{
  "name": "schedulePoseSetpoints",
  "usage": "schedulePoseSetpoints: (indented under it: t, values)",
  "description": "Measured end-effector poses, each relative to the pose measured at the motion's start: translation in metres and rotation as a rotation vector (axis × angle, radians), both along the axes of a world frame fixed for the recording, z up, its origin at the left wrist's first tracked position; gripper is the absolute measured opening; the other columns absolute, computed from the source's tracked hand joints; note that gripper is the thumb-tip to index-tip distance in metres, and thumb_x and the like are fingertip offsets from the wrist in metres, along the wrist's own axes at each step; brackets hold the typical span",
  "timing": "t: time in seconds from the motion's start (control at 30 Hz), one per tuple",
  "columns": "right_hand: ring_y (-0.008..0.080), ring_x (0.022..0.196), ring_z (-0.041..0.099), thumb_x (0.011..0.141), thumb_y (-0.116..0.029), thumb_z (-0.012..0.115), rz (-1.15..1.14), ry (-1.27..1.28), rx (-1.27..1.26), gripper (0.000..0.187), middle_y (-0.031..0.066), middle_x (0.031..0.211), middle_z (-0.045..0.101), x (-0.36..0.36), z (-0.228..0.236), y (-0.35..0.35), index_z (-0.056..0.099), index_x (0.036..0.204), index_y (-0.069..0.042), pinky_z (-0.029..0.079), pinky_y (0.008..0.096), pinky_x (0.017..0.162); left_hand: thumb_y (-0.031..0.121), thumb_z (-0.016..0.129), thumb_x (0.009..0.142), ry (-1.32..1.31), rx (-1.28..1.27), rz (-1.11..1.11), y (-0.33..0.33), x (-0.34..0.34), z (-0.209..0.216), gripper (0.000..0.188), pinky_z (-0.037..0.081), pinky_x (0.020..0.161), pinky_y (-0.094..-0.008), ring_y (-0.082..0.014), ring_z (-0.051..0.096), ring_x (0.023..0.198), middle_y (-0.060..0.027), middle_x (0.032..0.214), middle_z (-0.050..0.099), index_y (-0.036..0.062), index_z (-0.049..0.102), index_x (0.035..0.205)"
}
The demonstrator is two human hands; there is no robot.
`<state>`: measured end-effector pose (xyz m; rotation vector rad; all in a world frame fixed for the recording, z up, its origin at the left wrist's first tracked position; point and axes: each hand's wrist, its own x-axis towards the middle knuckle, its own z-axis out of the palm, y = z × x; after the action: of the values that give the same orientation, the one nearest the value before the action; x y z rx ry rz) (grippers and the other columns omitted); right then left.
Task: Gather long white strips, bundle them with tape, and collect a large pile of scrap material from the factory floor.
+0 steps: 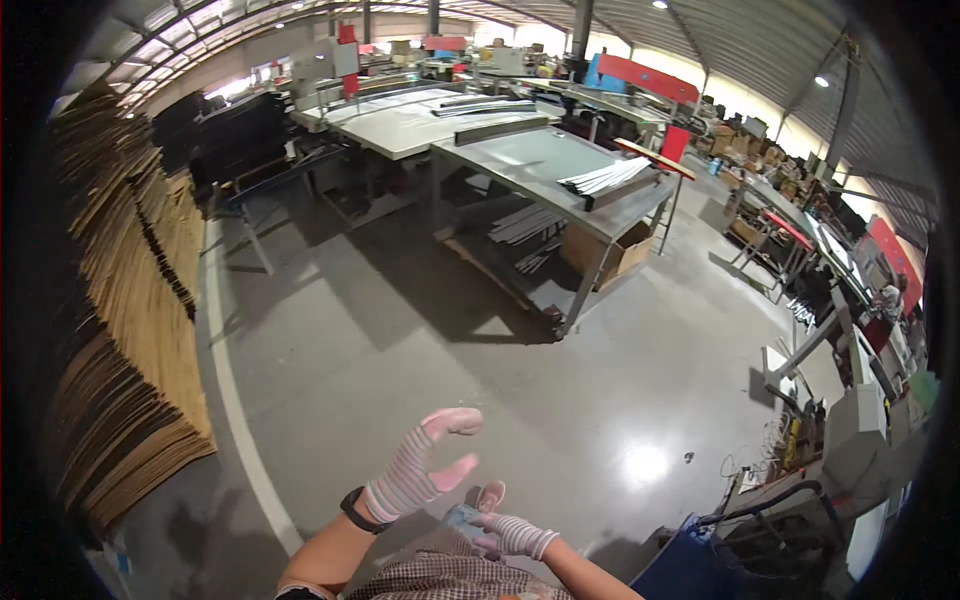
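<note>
My left hand [425, 467], in a pink-and-white striped glove with a dark watch [360, 510] at the wrist, is raised over the floor. Its fingers curve forward and the thumb stands apart, with nothing between them. Lower and closer to my body, my right hand [517, 536] wears a matching glove. Its fingers point left, loosely stretched, and the thumb is a little apart; no object shows in it. Beneath the hands are a checked garment [450, 577], a bit of blue trouser leg and a pink shoe [491, 494].
Tall stacks of brown sheets [150, 290] line the left side, beside a white floor line [240, 430]. Ahead, a grey metal table [490, 150] carries white strips [610, 177], with a cardboard box [625, 255] below. A blue bin [680, 565] and machinery [850, 430] stand at right.
</note>
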<state>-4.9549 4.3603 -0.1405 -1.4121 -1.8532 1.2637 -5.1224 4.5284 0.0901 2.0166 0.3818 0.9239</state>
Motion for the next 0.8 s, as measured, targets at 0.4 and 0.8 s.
schedulePoseSetpoints:
  t: [0.4, 0.8]
  values:
    - [0.0258, 0.121, 0.055, 0.092, -0.049, 0.063, -1.615, 0.367, -0.622, 0.067, 0.0172, 0.135, 0.056, 0.437, -0.108, -0.08, 0.046, 0.144, -0.01, 0.043, 0.0414, 0.105, 0.01, 0.066, 0.088, 0.004, -0.418, -0.128, 0.288, 0.372, -0.054, 0.033, 0.05, 0.093, -0.0321, -0.0165, 0.064, 0.102, -0.0076, 0.109, 0.066, 0.0014, 0.062, 0.12]
    - [0.0318, 0.122, 0.057, 0.096, -0.034, 0.046, -1.884, 0.475, -0.846, 0.053, 0.0175, 0.135, 0.059, 0.664, -0.211, 0.04, 0.049, 0.142, -0.008, 0.042, 0.0436, 0.106, 0.02, 0.067, 0.09, 0.351, -0.121, -0.933, 0.355, 0.926, -0.054, 0.043, 0.049, 0.095, -0.0366, -0.0238, 0.061, 0.109, -0.0137, 0.12, 0.061, 0.0032, 0.056, 0.128]
